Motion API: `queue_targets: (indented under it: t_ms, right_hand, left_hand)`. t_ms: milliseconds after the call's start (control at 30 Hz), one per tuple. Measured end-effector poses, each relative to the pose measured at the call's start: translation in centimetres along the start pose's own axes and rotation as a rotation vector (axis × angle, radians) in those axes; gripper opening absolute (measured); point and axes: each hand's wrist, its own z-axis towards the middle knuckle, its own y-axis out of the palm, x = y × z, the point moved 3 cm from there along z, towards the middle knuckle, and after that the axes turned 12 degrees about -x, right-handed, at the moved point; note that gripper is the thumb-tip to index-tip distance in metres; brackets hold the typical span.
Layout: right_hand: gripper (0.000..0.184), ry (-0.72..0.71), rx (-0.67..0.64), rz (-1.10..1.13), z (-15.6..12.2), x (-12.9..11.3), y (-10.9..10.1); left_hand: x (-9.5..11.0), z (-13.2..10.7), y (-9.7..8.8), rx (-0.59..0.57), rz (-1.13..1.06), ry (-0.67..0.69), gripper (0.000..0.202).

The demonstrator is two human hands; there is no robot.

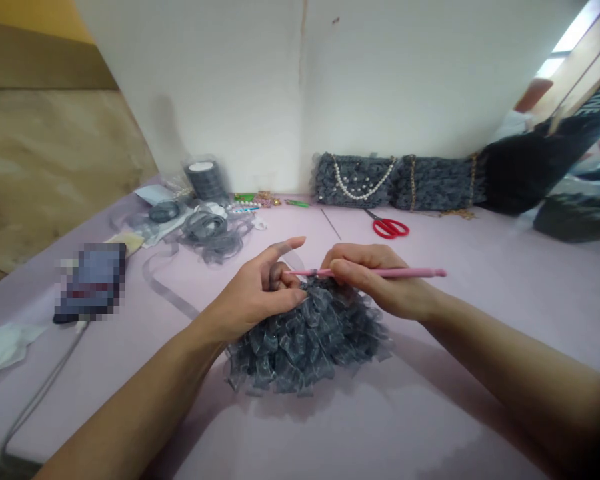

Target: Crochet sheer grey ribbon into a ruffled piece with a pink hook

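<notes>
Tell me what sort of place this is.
Probably a handcraft workspace: the right hand holds a pink crochet hook at a gray ruffled piece, coiled gray ribbon lies on the table, and a similar-looking bag with pearls stands behind.

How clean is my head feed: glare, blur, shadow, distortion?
Head view, right: glare at the slanted white window-like patch, blur over the slumped black bag-like shape. Head view, centre: soft shadows on the flat pale-pink tabletop, slim pink crochet hook fairly sharp. Head view, left: flat dark phone-like device pixelated. Head view, edges: wide-angle stretching.
</notes>
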Motion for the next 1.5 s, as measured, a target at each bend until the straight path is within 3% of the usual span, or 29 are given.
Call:
queue_targets:
  t_ms: [200, 400, 633, 967, 1167, 1367, 1500]
  right_hand:
    - [0.037, 0.001, -0.022, 0.008, 0.0, 0.1, 0.4]
    - [0.039, -0.011, -0.007, -0.078, 0.1, 0.1, 0.7]
    - [0.038, 0.019, 0.016, 0.018, 0.2, 0.6, 0.4]
    - [0.039, 0.01, 0.031, 0.038, 0.3, 0.6, 0.0]
    - [0.04, -0.006, 0.021, 0.048, 0.2, 0.6, 0.0]
    - [0.034, -0.019, 0.011, 0.016, 0.0, 0.2, -0.3]
    - [0.029, -0.025, -0.087, -0.038, -0.1, 0.1, -0.9]
  left_hand:
    - [0.1, -0.1, 0.3, 0.056, -0.026, -0.026, 0.056]
    - [-0.2, 0.1, 0.8, 0.028, 0.045, -0.012, 0.073]
    - [0.2, -0.1, 0.6, 0.035, 0.197, -0.006, 0.083]
    - [-0.1, 0.0, -0.1, 0.05, 0.156, 0.02, 0.081]
    - [-0.3, 0.1, -0.5, 0.048, -0.068, 0.025, 0.061]
    - [-0.2, 0.0, -0.9, 0.007, 0.035, 0.062, 0.067]
    - [-0.1, -0.2, -1.3, -0.032, 0.123, 0.069, 0.072]
